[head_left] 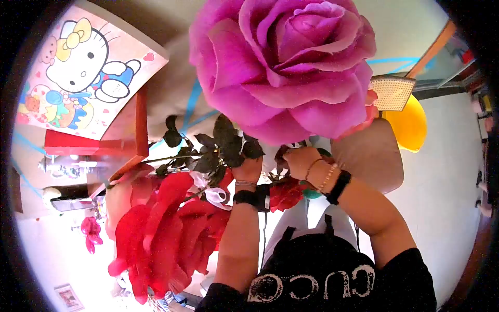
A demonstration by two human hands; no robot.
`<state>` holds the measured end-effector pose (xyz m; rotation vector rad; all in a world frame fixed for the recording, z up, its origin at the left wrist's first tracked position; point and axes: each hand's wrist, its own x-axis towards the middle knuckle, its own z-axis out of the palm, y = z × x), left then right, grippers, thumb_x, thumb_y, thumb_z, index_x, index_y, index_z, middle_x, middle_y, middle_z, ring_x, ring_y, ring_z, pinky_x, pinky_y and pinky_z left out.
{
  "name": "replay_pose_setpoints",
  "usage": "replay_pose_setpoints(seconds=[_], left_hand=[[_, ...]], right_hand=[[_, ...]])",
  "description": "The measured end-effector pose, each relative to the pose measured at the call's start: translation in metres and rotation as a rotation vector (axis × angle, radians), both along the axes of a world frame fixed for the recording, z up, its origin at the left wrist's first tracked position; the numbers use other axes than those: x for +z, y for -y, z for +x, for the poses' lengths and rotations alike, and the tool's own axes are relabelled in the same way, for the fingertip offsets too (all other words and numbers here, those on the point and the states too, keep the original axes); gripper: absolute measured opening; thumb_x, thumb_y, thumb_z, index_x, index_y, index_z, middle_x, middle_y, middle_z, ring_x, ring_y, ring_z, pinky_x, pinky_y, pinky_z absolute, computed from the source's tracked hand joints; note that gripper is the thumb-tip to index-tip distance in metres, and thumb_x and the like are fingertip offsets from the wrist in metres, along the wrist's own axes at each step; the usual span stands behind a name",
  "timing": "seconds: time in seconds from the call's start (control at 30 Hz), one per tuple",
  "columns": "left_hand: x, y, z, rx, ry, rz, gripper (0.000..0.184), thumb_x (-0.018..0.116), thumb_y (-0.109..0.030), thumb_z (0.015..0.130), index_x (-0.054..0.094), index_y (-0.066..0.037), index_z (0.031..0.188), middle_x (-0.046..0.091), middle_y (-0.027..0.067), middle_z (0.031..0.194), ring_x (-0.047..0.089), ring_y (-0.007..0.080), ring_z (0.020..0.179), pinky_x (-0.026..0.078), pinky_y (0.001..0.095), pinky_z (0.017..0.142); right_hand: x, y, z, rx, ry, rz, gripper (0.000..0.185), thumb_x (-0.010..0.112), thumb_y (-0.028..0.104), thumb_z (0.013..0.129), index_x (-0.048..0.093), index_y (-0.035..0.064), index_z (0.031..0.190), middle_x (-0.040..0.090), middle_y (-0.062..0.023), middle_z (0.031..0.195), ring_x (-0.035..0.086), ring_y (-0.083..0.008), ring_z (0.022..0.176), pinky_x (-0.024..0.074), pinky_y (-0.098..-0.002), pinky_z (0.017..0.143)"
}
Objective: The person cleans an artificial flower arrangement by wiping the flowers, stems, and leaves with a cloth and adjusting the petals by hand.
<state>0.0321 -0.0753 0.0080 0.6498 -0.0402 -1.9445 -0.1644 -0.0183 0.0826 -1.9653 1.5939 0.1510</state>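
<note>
A large purple artificial rose (291,67) fills the top middle, above both hands. Dark green leaves (223,140) on a thin stem (174,157) reach in from the left and cover the fingers of my left hand (247,170), which is closed around the stem there. My right hand (301,162) is closed beside a dark leaf just under the purple bloom; what its fingers hold is hidden. A big red artificial rose (176,234) lies left of my left forearm, with a white ribbon (215,196) by it. Another red flower (286,194) shows between my wrists.
At upper left, a cartoon cat picture board (93,73) stands by a red box (122,135). To the right are a brown seat (371,156), a woven panel (392,93) and a yellow rounded object (408,125). Pink balloons (91,234) are farther left.
</note>
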Motion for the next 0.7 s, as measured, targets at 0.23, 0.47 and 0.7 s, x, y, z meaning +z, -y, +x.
replay_pose_setpoints(seconds=[0.23,0.47,0.7], left_hand=[[-0.042,-0.029,0.011,-0.163,0.336,-0.139,0.043,0.032,-0.035,0.085,0.044,-0.005,0.113,0.046,0.0118,0.118,0.039,0.0281,0.113,0.025,0.0436,0.097],[-0.005,-0.059,-0.021,-0.161,0.334,-0.090,0.038,0.032,-0.026,0.088,0.038,-0.003,0.117,0.041,0.0129,0.125,0.039,0.0267,0.115,0.028,0.0368,0.097],[0.009,-0.057,-0.081,-0.100,0.410,-0.014,0.039,0.033,-0.025,0.089,0.037,-0.003,0.120,0.041,0.0119,0.125,0.038,0.0233,0.115,0.030,0.0329,0.096]], right_hand=[[0.026,-0.076,-0.066,-0.151,0.258,-0.210,0.035,0.051,0.017,0.070,0.054,0.0113,0.105,0.057,-0.0123,0.099,0.057,-0.0306,0.081,0.0467,-0.0409,0.067],[0.015,-0.123,-0.114,-0.080,0.179,-0.083,0.033,0.050,0.017,0.069,0.057,0.0124,0.101,0.059,-0.0154,0.088,0.057,-0.0329,0.078,0.0460,-0.0434,0.065],[0.005,-0.125,-0.134,-0.167,0.094,-0.029,0.041,0.049,0.016,0.068,0.053,0.0117,0.109,0.058,-0.0194,0.092,0.055,-0.0368,0.082,0.0452,-0.0423,0.073]])
